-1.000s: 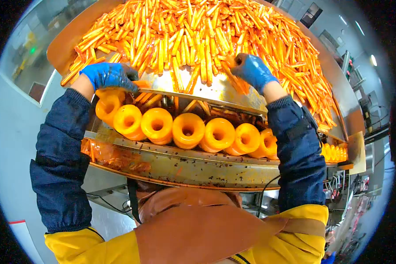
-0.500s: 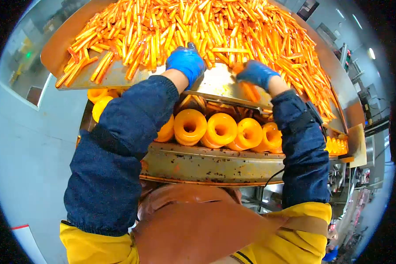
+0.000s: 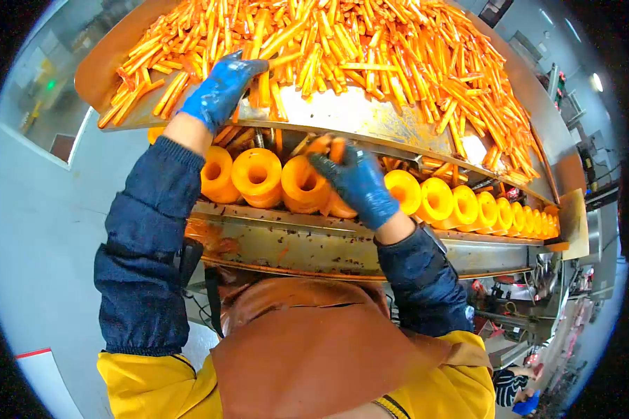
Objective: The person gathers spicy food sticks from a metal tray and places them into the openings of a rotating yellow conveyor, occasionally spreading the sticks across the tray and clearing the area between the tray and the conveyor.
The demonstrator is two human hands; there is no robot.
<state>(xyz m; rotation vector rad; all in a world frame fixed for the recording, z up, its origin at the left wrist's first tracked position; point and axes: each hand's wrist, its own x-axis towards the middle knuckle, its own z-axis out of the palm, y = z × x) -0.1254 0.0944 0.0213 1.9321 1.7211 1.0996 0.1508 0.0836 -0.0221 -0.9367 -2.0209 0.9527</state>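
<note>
My left hand (image 3: 225, 89), in a blue glove with dark fingertips, is at the near edge of a heap of orange sticks (image 3: 370, 42). Its thumb and fingers are closed on an orange stick (image 3: 284, 60). Lower and to the right, my right hand (image 3: 356, 183) is over a row of orange ring-shaped cups (image 3: 257, 174). Its fingers are closed on short orange sticks (image 3: 328, 148) above the cups. A metal tray (image 3: 328, 112) carries the heap.
A speckled metal ledge (image 3: 293, 249) runs between the cups and my brown apron (image 3: 328, 349). A pale board (image 3: 574, 225) stands at the row's right end. Part of another person in striped clothing (image 3: 509, 385) shows at the lower right.
My left hand has moved from the middle of the tray to the left and up. My right hand has come down and left from the tray to the cups, with sticks in it.
</note>
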